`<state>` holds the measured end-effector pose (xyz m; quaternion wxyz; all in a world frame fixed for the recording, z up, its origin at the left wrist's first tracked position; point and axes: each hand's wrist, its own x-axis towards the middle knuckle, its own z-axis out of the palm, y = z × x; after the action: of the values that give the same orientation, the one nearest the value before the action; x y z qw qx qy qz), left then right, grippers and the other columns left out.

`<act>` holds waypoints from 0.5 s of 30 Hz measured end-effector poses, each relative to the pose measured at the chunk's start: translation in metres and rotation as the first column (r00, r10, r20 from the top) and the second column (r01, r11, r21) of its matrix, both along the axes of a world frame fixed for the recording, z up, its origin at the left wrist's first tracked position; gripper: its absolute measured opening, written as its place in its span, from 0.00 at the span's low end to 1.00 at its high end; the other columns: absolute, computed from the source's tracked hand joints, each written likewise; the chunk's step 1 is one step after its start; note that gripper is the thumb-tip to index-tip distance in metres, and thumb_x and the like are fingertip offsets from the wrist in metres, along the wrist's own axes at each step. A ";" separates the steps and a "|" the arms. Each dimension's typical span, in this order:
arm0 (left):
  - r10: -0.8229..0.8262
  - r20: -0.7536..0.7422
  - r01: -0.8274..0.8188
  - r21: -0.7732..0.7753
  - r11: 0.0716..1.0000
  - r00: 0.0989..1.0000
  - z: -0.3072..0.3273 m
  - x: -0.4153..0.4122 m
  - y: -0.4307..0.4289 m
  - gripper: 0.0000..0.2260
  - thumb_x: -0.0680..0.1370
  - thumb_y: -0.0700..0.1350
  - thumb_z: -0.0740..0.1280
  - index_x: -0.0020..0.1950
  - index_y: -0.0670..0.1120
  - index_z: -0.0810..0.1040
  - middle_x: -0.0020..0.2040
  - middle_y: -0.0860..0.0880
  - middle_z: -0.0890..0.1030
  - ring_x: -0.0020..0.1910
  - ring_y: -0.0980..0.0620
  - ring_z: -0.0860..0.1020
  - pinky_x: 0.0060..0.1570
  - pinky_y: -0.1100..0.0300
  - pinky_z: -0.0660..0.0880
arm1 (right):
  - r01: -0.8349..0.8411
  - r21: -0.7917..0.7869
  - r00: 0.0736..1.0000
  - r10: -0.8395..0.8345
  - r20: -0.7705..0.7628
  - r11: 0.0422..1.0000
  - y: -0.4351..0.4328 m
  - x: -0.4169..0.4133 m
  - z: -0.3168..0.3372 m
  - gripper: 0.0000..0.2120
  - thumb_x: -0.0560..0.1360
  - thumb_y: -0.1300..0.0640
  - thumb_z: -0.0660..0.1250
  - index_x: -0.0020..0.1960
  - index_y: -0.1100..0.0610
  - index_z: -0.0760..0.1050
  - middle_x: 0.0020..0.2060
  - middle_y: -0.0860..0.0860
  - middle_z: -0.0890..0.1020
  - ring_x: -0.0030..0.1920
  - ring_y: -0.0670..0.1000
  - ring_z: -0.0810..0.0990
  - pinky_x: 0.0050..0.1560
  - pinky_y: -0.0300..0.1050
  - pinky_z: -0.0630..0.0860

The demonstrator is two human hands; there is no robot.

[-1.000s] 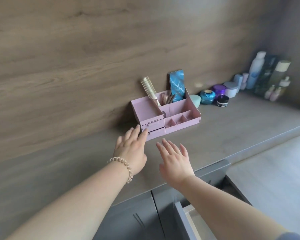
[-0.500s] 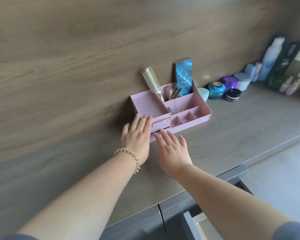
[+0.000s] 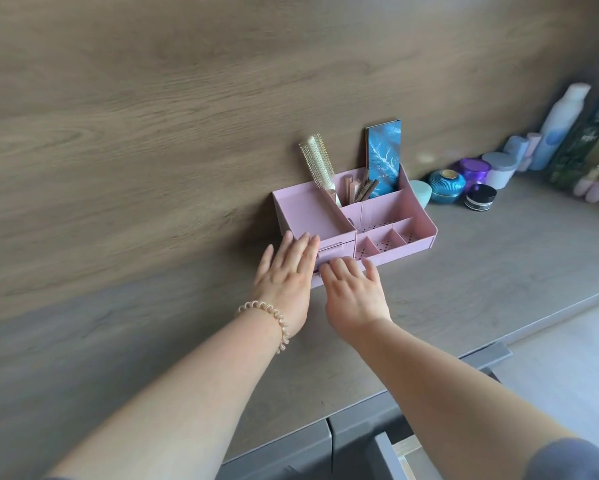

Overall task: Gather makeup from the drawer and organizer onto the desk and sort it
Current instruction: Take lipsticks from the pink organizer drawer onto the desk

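Pink plastic compartmented organizer (image 3: 416,233) stands on the grey wood-grain desk (image 3: 464,292), against the wall. Your left hand (image 3: 286,271), fingers straight and together, presses its front corner, probably to steady it. Your right hand (image 3: 352,289), fingers slightly spread, touches its small front drawers (image 3: 337,250).

Pink organizer (image 3: 312,216) against a brown wood-grain wall (image 3: 187,98)
Blue palette (image 3: 383,157) with a white feather print; ribbed teal jar (image 3: 447,187); purple jar (image 3: 474,169).
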<state>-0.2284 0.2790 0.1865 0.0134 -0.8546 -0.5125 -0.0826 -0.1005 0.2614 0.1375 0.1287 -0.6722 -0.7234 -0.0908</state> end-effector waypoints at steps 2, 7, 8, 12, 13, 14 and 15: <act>-0.007 0.001 0.007 0.000 1.000 1.000 0.001 -0.001 0.000 0.36 0.74 0.36 0.54 0.77 0.49 0.38 0.78 0.53 0.44 0.77 0.50 0.40 0.75 0.52 0.40 | 0.004 0.039 1.000 -0.005 0.010 0.999 0.000 -0.001 -0.002 0.20 0.61 0.61 0.67 0.53 0.54 0.74 0.47 0.50 0.78 0.54 0.55 0.76 0.57 0.55 0.67; -0.001 0.005 0.001 0.008 1.000 1.000 -0.001 0.000 0.001 0.35 0.75 0.36 0.53 0.77 0.48 0.38 0.78 0.53 0.44 0.77 0.50 0.40 0.75 0.51 0.40 | -0.007 0.093 0.998 0.001 0.060 0.996 0.008 -0.003 0.006 0.16 0.59 0.60 0.69 0.46 0.54 0.75 0.40 0.49 0.79 0.43 0.55 0.76 0.44 0.49 0.69; -0.002 -0.002 0.002 0.015 1.000 1.000 -0.002 -0.001 0.000 0.35 0.75 0.36 0.53 0.77 0.48 0.37 0.78 0.52 0.44 0.77 0.49 0.40 0.75 0.51 0.40 | -0.014 0.108 0.997 0.006 0.075 0.994 0.010 -0.002 0.008 0.15 0.59 0.60 0.69 0.45 0.54 0.76 0.39 0.49 0.79 0.42 0.55 0.76 0.43 0.48 0.69; -0.011 -0.029 0.012 0.010 1.000 1.000 -0.001 -0.001 0.000 0.34 0.75 0.38 0.53 0.76 0.48 0.37 0.78 0.52 0.44 0.77 0.49 0.40 0.75 0.50 0.41 | -0.046 0.159 0.994 0.029 0.104 0.986 0.008 0.003 0.004 0.11 0.59 0.61 0.66 0.41 0.53 0.76 0.35 0.49 0.78 0.39 0.56 0.76 0.44 0.49 0.61; -0.012 -0.029 0.012 0.005 1.000 0.999 0.000 0.000 0.001 0.34 0.75 0.38 0.53 0.77 0.48 0.37 0.78 0.52 0.44 0.77 0.49 0.41 0.75 0.49 0.42 | -0.050 0.171 0.995 0.035 0.091 0.984 0.005 0.004 0.000 0.11 0.60 0.61 0.64 0.42 0.53 0.76 0.35 0.50 0.77 0.38 0.57 0.76 0.46 0.49 0.61; -0.012 -0.027 0.011 -0.006 1.000 1.000 0.001 0.000 0.001 0.34 0.75 0.38 0.52 0.77 0.48 0.38 0.78 0.52 0.45 0.77 0.49 0.41 0.75 0.47 0.42 | -0.053 0.180 0.997 0.041 0.071 0.982 0.002 0.006 -0.004 0.14 0.61 0.61 0.61 0.44 0.53 0.76 0.35 0.50 0.76 0.37 0.57 0.75 0.48 0.49 0.64; -0.009 -0.024 0.009 -0.018 1.000 1.000 0.002 -0.001 0.001 0.34 0.75 0.38 0.52 0.77 0.48 0.38 0.78 0.52 0.45 0.77 0.48 0.41 0.75 0.46 0.43 | -0.054 0.183 0.997 0.044 0.055 0.982 -0.001 0.008 -0.008 0.17 0.62 0.61 0.58 0.49 0.54 0.76 0.36 0.51 0.76 0.37 0.57 0.76 0.52 0.50 0.67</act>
<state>-0.2294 0.2805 0.1882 0.0118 -0.8579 -0.5093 -0.0678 -0.0930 0.2606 0.1290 0.1739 -0.6370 -0.7312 -0.1712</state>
